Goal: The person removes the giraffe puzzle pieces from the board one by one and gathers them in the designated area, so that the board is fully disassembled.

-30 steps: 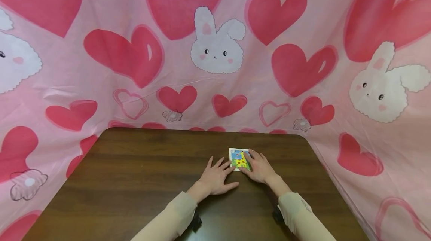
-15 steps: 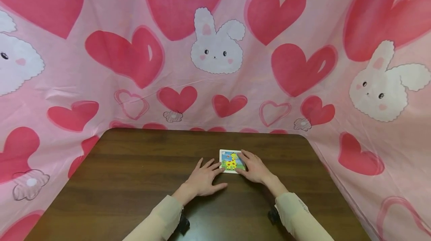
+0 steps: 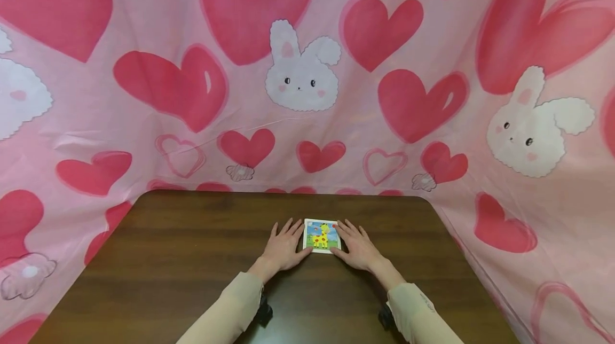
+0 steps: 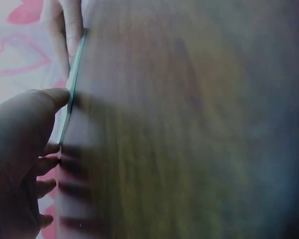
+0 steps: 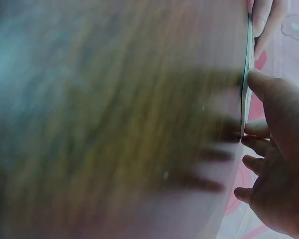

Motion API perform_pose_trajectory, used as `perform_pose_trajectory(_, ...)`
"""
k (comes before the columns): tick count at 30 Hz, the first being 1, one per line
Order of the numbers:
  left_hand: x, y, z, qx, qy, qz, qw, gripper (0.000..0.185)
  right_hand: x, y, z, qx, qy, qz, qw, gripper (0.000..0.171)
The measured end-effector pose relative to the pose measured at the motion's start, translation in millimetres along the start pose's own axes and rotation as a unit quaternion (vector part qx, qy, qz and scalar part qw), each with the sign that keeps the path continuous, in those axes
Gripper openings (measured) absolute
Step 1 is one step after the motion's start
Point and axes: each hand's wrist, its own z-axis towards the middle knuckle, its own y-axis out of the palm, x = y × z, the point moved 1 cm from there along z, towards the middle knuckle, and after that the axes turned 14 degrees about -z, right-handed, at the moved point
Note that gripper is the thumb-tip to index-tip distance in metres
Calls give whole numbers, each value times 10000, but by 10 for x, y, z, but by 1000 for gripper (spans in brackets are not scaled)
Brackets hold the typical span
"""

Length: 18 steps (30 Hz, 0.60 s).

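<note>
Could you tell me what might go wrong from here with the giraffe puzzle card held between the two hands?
The giraffe puzzle card lies flat on the wooden table, so its thin edge may be hard to lift. The left hand and right hand only touch its sides with straight fingers; uneven pressure could make it slide or turn.

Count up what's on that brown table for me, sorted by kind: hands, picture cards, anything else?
Hands: 2, the left hand and the right hand, lying flat on either side of the card
Giraffe picture card: 1
Anything else on the table: 0
Total: 3
</note>
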Motion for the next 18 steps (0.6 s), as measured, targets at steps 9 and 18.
perform_pose_trajectory(9,-141,-102,-130,66,-66,244,9997,82,-220,-31,69,31,-182,-62,9998,75)
perform_pose_trajectory(18,-310,-204,-374,55,-342,461,9983,87,-511,33,189,40,-492,-165,9986,75)
